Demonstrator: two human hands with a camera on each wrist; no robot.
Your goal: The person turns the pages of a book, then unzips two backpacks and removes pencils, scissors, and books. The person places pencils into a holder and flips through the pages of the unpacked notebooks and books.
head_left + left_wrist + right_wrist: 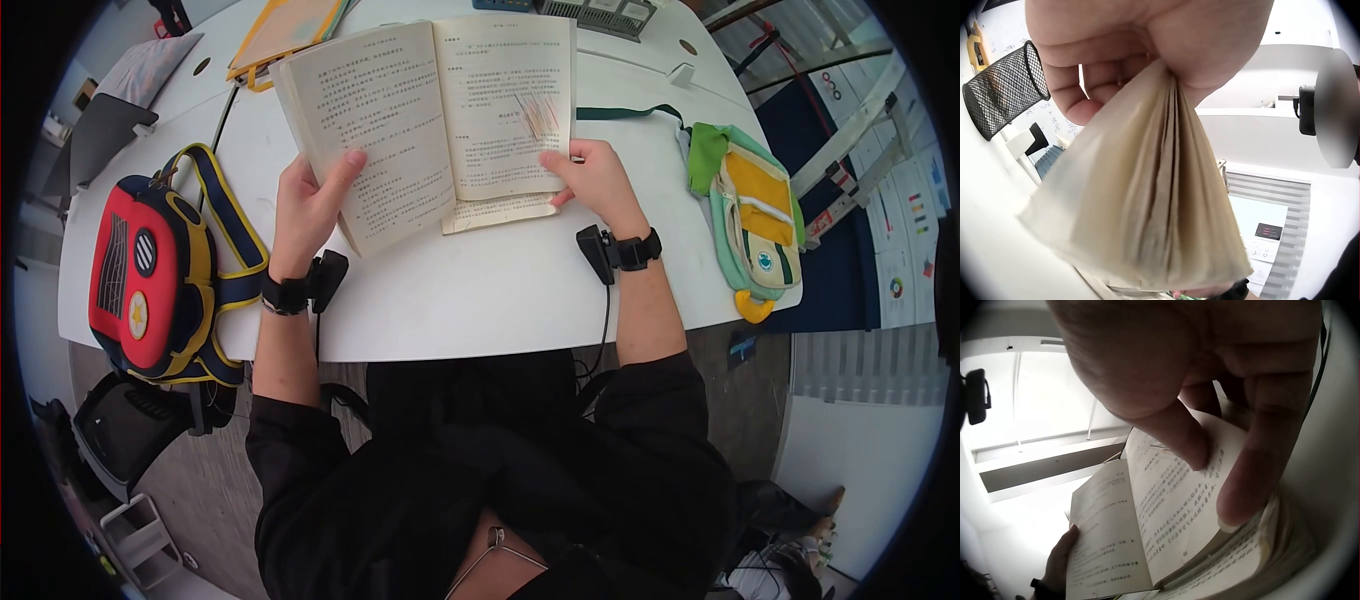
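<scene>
An open book (380,110) with printed text is held up over the white table (440,310) in the head view. My left hand (308,205) grips its left-hand stack of pages, thumb on the printed side. Fanned page edges (1166,206) hang beneath that hand in the left wrist view. At the right edge, my right hand (597,180) pinches the right-hand page, its thumb on the front. Coloured scribbled lines (538,118) mark this page. More pages (500,212) stick out below it. In the right wrist view, fingers (1254,469) lie along the page edge.
To the left lies a red toy-like backpack (150,270) with blue and yellow straps. A green and yellow backpack (750,210) lies on the right. Along the back are an orange-edged folder (290,35) and a grey basket (610,15). A black mesh cup (1007,90) shows in the left wrist view.
</scene>
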